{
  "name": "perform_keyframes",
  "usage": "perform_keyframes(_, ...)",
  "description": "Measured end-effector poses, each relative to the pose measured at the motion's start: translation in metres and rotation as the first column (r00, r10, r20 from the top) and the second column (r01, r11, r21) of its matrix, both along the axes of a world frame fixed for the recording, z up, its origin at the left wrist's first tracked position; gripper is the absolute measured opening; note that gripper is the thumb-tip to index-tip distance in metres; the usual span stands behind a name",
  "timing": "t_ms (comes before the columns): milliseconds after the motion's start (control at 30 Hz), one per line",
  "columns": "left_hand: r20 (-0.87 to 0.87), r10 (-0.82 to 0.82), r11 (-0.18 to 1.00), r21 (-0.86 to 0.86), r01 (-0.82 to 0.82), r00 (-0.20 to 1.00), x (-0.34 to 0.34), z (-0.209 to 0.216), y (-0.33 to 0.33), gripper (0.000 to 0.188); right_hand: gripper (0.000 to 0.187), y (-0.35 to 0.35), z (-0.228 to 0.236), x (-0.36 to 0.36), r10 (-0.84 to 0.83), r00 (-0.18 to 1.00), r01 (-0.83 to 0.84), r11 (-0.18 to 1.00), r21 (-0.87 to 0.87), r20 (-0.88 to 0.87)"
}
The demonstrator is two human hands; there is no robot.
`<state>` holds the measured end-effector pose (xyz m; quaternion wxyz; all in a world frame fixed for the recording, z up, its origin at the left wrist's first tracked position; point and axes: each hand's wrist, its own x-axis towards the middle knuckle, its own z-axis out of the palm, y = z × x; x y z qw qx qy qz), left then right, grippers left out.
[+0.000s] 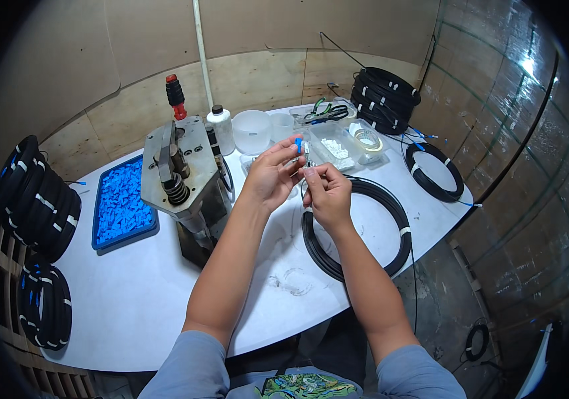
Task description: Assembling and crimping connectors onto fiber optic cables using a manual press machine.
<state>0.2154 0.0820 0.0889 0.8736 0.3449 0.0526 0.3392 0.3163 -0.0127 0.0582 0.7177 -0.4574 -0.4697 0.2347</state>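
Note:
My left hand [271, 176] is raised over the middle of the table, fingertips pinching a small blue connector housing [298, 144]. Close beside it, my right hand [329, 196] grips a slim cable connector [307, 158] with white and metallic parts. The two pieces are side by side near the fingertips; whether they touch is too small to tell. Under my right hand lies a coil of black cable [321, 256] with white ties. A thin strand seems to run from the coil up to that hand.
Left of my hands stands a metal bench press [194, 163] with a red-black handle. Beyond it is a blue tray [128, 241] of blue housings. Bottle [220, 126], tubs [252, 130] and a parts box [357, 161] line the back. Stacked coils [384, 100] stand at the right.

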Motion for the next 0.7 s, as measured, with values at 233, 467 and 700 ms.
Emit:
perform_keyframes(233,0.013,-0.051,0.981,-0.185,0.053,0.999,-0.0003,-0.0026,0.0016,0.035,0.016,0.0007,0.0,-0.0005,0.0,1.0,0.0,1.0,0.011,-0.006)
perform_keyframes(467,0.091,-0.071,0.964,-0.248,0.091,0.993,0.0014,-0.0028,0.0006,0.027,0.017,0.0026,-0.0012,0.0,0.022,0.999,-0.02,0.999,0.046,-0.046)
perform_keyframes(700,0.116,-0.085,0.933,-0.339,0.12,0.99,0.0012,-0.0058,0.0047,0.02,0.016,0.0007,0.0004,-0.0018,0.005,1.0,-0.005,1.0,0.026,-0.014)
